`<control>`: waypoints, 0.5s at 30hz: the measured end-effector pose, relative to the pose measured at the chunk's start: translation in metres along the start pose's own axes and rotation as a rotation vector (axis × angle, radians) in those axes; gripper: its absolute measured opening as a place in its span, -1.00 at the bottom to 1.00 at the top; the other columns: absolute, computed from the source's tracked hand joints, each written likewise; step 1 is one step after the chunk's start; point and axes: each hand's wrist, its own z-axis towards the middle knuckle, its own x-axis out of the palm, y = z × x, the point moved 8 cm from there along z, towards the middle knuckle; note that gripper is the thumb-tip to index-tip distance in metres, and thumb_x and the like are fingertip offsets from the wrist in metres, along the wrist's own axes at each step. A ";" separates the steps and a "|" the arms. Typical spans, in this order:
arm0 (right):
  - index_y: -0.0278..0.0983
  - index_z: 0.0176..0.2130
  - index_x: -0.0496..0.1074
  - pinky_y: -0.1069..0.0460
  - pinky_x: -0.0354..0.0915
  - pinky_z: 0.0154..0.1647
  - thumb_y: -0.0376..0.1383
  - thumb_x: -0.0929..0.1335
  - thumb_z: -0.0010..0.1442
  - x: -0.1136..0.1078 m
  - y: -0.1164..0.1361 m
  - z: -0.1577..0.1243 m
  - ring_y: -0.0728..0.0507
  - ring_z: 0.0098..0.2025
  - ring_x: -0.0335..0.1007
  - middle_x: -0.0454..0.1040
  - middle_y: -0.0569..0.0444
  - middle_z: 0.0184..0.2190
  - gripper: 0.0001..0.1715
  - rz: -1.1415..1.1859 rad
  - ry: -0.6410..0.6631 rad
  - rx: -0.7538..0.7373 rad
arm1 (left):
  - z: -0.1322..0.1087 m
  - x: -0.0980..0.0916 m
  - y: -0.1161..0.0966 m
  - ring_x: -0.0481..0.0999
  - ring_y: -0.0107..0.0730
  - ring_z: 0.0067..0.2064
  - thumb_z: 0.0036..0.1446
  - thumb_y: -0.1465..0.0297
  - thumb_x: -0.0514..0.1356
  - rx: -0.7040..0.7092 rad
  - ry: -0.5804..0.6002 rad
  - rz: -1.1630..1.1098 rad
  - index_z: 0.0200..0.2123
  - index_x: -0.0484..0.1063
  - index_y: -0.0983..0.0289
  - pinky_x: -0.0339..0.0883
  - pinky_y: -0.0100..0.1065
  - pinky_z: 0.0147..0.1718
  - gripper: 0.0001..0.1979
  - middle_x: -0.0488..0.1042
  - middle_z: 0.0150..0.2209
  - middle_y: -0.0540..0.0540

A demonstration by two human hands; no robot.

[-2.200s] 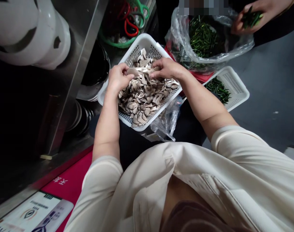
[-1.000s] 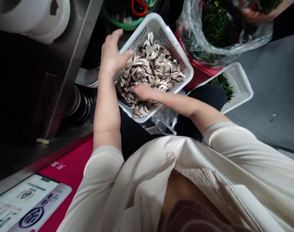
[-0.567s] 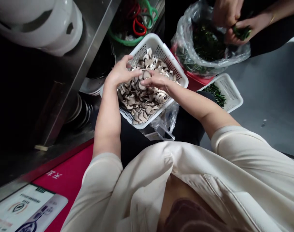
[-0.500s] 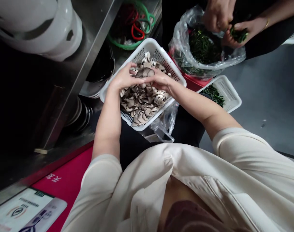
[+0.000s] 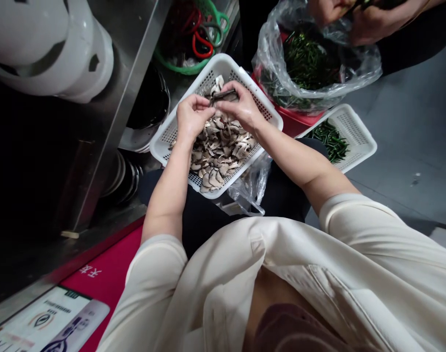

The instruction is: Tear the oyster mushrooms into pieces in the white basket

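One dark grey mushroom piece (image 5: 222, 96), held above the far half of a white basket (image 5: 278, 122). Left hand (image 5: 193, 116): thumb and fingertips pinched on its near end. Right hand (image 5: 244, 107): fingers and thumb closed around the other end. Beneath, many loose mushroom slices (image 5: 223, 151), heaped toward the basket's near corner. Basket sits over dark-clad legs; crumpled clear bag (image 5: 250, 188) just beside its near right side.

Farther right, a second white basket (image 5: 358, 139), thin green pods (image 5: 329, 141) inside. Beyond it, an open plastic bag (image 5: 269, 58) of similar greens, red container (image 5: 300, 122) below. Another person's hands (image 5: 382, 22) above the bag, contents partly cut off by the frame. Far left: green basket (image 5: 182, 68), red loop handles (image 5: 203, 46).
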 end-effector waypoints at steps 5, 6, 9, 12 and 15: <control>-0.21 -0.07 0.20 0.00 0.52 -0.18 -0.36 0.35 0.31 -0.016 -0.006 0.011 -0.05 -0.21 0.36 0.42 0.12 -0.21 -0.75 0.296 -0.150 0.092 | -0.016 -0.001 -0.016 0.61 -0.18 -0.20 0.01 0.42 0.37 0.102 0.155 0.012 -0.37 0.47 0.23 0.59 -0.16 -0.08 -0.87 0.57 -0.33 0.11; -0.21 -0.05 0.20 0.00 0.51 -0.12 -0.36 0.34 0.32 -0.019 -0.006 0.012 -0.04 -0.17 0.35 0.42 0.12 -0.21 -0.76 0.297 -0.150 0.106 | -0.020 0.004 -0.016 0.61 -0.18 -0.22 -0.02 0.42 0.39 0.099 0.258 0.020 -0.38 0.48 0.24 0.59 -0.15 -0.10 -0.86 0.56 -0.34 0.11; -0.20 -0.03 0.22 -0.04 0.48 -0.01 -0.29 0.42 0.23 -0.017 -0.006 0.011 -0.08 -0.07 0.35 0.45 0.12 -0.20 -0.62 0.288 -0.070 0.113 | -0.025 0.011 -0.008 0.62 -0.19 -0.22 -0.03 0.43 0.44 0.052 0.378 0.057 -0.28 0.53 0.26 0.58 -0.17 -0.11 -0.78 0.53 -0.34 0.09; -0.17 -0.07 0.24 -0.08 0.51 -0.07 -0.19 0.56 -0.01 -0.003 -0.007 0.006 -0.13 -0.09 0.37 0.46 0.12 -0.16 -0.39 0.300 0.050 0.040 | -0.014 0.001 -0.007 0.63 -0.21 -0.10 0.05 0.41 0.45 0.060 0.142 0.051 -0.07 0.51 0.23 0.55 -0.24 -0.04 -0.64 0.53 -0.23 0.09; -0.16 -0.11 0.20 -0.06 0.47 -0.18 -0.12 0.56 -0.09 0.005 -0.009 0.004 -0.12 -0.19 0.35 0.43 0.13 -0.20 -0.33 0.239 0.044 -0.057 | -0.006 0.001 -0.010 0.60 -0.27 -0.07 0.13 0.46 0.38 0.116 0.012 0.030 -0.08 0.50 0.21 0.54 -0.31 -0.04 -0.72 0.54 -0.14 0.11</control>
